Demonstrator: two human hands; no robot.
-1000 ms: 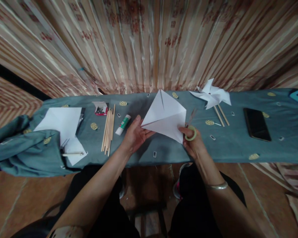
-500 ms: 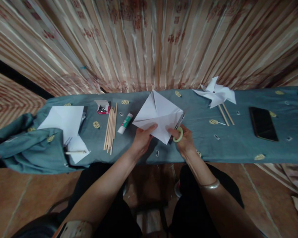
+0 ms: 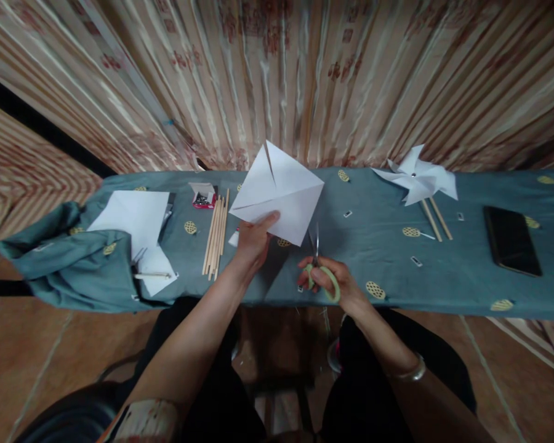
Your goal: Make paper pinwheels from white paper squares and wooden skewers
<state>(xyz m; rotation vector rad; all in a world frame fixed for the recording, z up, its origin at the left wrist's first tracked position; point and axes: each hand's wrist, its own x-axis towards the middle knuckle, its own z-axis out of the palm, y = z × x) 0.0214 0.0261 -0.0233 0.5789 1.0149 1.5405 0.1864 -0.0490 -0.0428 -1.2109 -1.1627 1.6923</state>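
Note:
My left hand [image 3: 255, 237] pinches a square sheet of white paper [image 3: 290, 194] at its near edge, thumb on top. The sheet is held above the table, with slits running in from its top and left corners. In my right hand [image 3: 332, 277] is a pair of scissors [image 3: 324, 274] with pale green handles, fingers through the loops. Their blades point away from me, slightly parted, just right of the paper's near corner and apart from it. A glue stick [image 3: 234, 238] is mostly hidden behind the paper and my left hand.
Several wooden sticks [image 3: 216, 237] lie left of the paper beside a small red box [image 3: 204, 197] of metal pins. Further left are white paper sheets [image 3: 141, 212] partly under bunched cloth. At right lie a white paper pinwheel [image 3: 415, 175], two sticks [image 3: 435, 218] and a black phone [image 3: 511, 240].
My left hand has lifted the paper up and left, partly covering the glue stick. My right hand has come away from the paper and moved nearer me, and the scissor blades now show.

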